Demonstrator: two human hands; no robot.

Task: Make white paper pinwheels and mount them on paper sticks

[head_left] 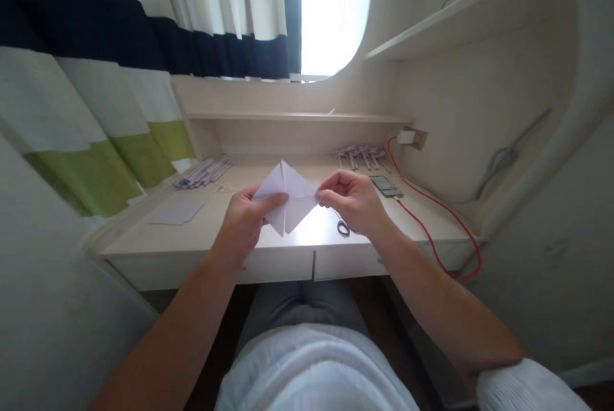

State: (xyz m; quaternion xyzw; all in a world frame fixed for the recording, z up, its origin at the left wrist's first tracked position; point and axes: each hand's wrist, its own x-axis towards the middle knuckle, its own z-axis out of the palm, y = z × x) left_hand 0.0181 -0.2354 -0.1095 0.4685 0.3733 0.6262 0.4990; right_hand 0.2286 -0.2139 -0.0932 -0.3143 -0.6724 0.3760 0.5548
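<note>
Scissors, phone and red cable near right hand, both hands pinched closed on folded paper

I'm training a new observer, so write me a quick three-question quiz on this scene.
1. True or false: the left hand and right hand both touch the folded paper.
2. What colour is the cable running from the phone? A) blue B) red C) green
3. Fill in: the hand nearer the phone is the ____ one.

Key: 1 true; 2 B; 3 right.
</note>
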